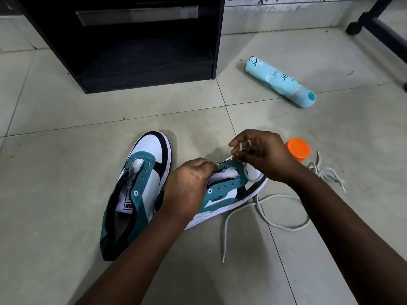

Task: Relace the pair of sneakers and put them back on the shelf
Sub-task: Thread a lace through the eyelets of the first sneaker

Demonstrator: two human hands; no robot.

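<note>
Kneeling-height view down onto a tiled floor. At lower centre the right hand (262, 155) pinches a white lace (284, 213) at the toe-end eyelets of one sneaker (229, 192), while the left hand (189, 186) curls over its tongue, steadying it. The other sneaker (141, 183) lies unlaced just left; its lace (326, 172) sits loose at right beside an orange cap (298, 148). The dark shelf (132, 51) stands upper left. The trailing lace could twist or skip an eyelet if pulled through unevenly.
</note>
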